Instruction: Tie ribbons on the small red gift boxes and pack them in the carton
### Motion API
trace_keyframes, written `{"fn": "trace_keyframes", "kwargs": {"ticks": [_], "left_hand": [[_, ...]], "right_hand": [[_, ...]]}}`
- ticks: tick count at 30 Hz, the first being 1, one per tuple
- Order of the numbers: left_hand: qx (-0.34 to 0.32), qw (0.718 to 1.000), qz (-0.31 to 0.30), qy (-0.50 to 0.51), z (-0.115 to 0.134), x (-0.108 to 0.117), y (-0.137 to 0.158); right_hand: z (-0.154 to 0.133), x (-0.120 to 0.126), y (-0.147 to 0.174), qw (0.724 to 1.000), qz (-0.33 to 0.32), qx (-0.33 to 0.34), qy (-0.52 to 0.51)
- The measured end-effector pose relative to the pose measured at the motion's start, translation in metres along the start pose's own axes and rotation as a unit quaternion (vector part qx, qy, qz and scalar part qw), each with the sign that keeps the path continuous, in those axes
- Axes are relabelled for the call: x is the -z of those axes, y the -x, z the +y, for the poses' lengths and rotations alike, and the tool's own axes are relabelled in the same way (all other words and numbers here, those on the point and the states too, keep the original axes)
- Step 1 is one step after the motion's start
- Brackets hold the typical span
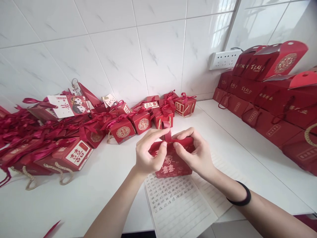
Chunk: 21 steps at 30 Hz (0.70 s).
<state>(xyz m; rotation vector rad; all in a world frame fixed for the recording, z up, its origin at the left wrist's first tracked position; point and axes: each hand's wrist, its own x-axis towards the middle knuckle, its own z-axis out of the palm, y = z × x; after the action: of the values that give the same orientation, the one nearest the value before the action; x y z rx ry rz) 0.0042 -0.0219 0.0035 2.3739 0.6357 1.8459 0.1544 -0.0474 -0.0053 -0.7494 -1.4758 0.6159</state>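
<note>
Two bare hands grasp a small red wedding favor box (174,168) over the far part of an open notebook (180,218); whether the base touches the page cannot be told. The left hand (150,153) closes on the upper left corner, thumb against the front, index finger beside an upright dark red satin ribbon (167,135); the right hand (194,147) clasps the opposite corner, its thumb pressing near the top edge. Uneven squeezing from the thumbs could crease the thin card or make the top edges part, and the ribbon, being slick, might slip or twist under a loose pinch. A downward push could also make the notebook skid, since the white tabletop (111,198) beneath it looks smooth. The held box seems to be folded card, printed with pale characters and narrowing into a ridge. Left of the notebook and beyond it, finished-looking favor boxes (74,155) crowd together, blocky under glossy bows, with twisted cream rope handles (26,172). Right of the notebook stand stacked gift boxes (274,96), larger, deep red, gold-lettered, some topped by rounded flaps. Farthest beyond the notebook, wall tiles (160,56) shine with faint grey marbling.
</note>
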Motion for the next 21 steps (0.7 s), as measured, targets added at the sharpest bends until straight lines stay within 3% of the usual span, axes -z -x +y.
{"fn": "trace_keyframes", "kwargs": {"ticks": [6, 11, 21], "left_hand": [[0.001, 1.0, -0.005, -0.005, 0.001, 0.0, 0.0], [0.015, 1.0, -0.012, 0.013, 0.0, 0.0, 0.001], [0.068, 0.995, -0.018, 0.076, -0.01, 0.001, 0.008]], "right_hand": [[-0.004, -0.003, -0.002, 0.999, 0.031, -0.03, 0.026], [-0.003, -0.005, -0.002, 0.998, 0.051, -0.015, 0.043], [0.009, 0.007, 0.001, 0.998, -0.038, 0.033, 0.027]]}}
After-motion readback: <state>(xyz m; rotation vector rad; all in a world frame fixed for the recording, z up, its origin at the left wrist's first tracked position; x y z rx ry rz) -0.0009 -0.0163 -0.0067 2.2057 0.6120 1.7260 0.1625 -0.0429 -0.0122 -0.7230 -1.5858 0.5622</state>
